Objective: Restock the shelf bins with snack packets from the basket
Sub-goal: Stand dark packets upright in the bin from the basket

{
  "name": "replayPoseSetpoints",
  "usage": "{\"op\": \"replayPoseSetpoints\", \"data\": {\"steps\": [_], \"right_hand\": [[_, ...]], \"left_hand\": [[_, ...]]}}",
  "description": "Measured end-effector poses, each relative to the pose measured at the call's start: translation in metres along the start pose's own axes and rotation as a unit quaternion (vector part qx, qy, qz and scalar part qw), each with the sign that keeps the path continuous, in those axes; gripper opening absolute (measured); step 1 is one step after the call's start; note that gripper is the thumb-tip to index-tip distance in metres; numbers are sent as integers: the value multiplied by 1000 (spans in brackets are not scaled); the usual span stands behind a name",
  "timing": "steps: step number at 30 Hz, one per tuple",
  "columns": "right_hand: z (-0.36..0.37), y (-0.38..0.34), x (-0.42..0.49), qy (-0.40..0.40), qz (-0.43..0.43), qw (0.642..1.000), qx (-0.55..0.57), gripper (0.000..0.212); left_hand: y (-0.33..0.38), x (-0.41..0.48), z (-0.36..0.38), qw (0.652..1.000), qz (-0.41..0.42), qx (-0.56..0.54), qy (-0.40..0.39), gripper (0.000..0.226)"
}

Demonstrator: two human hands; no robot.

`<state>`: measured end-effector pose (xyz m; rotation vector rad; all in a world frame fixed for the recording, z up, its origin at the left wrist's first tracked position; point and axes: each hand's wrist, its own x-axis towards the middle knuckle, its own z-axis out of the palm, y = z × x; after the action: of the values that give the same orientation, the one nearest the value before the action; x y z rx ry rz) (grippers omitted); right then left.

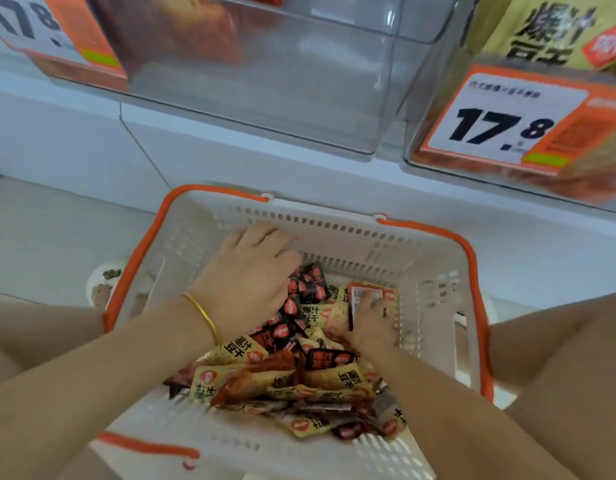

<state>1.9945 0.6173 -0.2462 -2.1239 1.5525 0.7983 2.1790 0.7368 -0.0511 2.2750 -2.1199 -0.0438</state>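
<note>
A thin, smooth gold bangle (201, 315) is worn round the wrist of the left hand (251, 271); both forearms (109, 368) are seen bare up to the picture's edge.

The snack packets (289, 372) are gleaming as glossy, crinkled plastic film. The basket (434, 306) is showing matt white perforated plastic, its rim (472, 271) smooth orange plastic. On my left wrist a bangle (204, 315) is shining like polished gold-coloured metal. Above, the bin (265, 81) is glinting as clear glossy plastic, and the price tag (500, 126) is looking like matt printed paper.
</note>
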Motion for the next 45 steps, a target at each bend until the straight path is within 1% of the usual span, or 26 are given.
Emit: {"op": "replayPoseSetpoints", "data": {"steps": [3,5,6,7,10,12,14,16,18,19,21,22,23,26,29,30,32,33,34,35,36,38,40,41,43,45], "right_hand": [[-18,-4,-8,11,21,1000,21,77],[-42,-7,-14,30,5,998,46,48],[-57,-9,-17,34,-19,998,57,34],[-73,-10,-21,34,-50,996,70,26],[-121,-19,-40,-10,-152,973,171,14],[-149,-26,-64,-83,-176,937,291,19],[-171,-32,-92,-157,-186,886,395,29],[-187,-33,-115,-185,-229,849,439,34],[-200,-33,-137,-189,-254,818,480,44],[-204,-32,-146,-188,-260,794,515,48],[-211,-32,-163,-182,-280,731,595,46],[-214,-33,-171,-169,-294,713,614,42],[-217,-36,-176,-145,-312,712,612,38],[-238,-58,-196,-40,-360,753,550,19],[-283,-87,-214,65,-403,755,513,8],[-302,-97,-218,101,-417,748,506,11],[-338,-116,-216,172,-428,735,498,14],[-352,-126,-214,196,-427,734,491,9],[-363,-136,-210,208,-426,738,479,5],[-371,-146,-204,213,-426,750,459,9],[-376,-155,-198,213,-420,769,433,14],[-377,-174,-183,215,-385,825,354,24],[-373,-188,-167,250,-336,878,232,26],[-371,-193,-160,280,-317,890,172,27],[-367,-198,-149,314,-295,895,115,32],[-365,-201,-143,306,-283,903,104,34]], "left_hand": [[-1,2,3,1000,2,-4,-6,38],[0,7,0,1000,11,-20,-6,27],[0,9,-1,999,16,-28,-6,22],[2,12,-3,999,19,-29,-11,26],[8,18,-13,999,26,-28,-34,38],[8,20,-17,995,-2,-75,-71,43],[8,21,-28,979,-34,-174,-95,46],[5,22,-41,958,-55,-273,-68,34],[-4,23,-55,943,-77,-323,-37,21],[-10,23,-62,927,-87,-364,-18,20],[-21,20,-82,865,-93,-492,22,19],[-26,18,-92,836,-92,-539,44,21],[-30,16,-102,815,-93,-568,64,25],[-38,13,-126,785,-91,-598,135,25],[-50,15,-147,770,-104,-562,284,19],[-59,15,-152,775,-117,-507,357,16],[-79,13,-156,820,-141,-299,468,18],[-90,13,-155,842,-152,-199,479,24],[-100,13,-151,861,-161,-134,464,29],[-108,14,-147,876,-167,-98,442,32],[-113,15,-144,889,-168,-77,420,35],[-117,19,-137,906,-167,-52,386,39],[-116,23,-133,910,-170,-42,376,37],[-115,23,-132,909,-174,-42,376,35],[-115,23,-131,906,-175,-49,383,32],[-114,23,-129,905,-173,-54,385,30]]}}
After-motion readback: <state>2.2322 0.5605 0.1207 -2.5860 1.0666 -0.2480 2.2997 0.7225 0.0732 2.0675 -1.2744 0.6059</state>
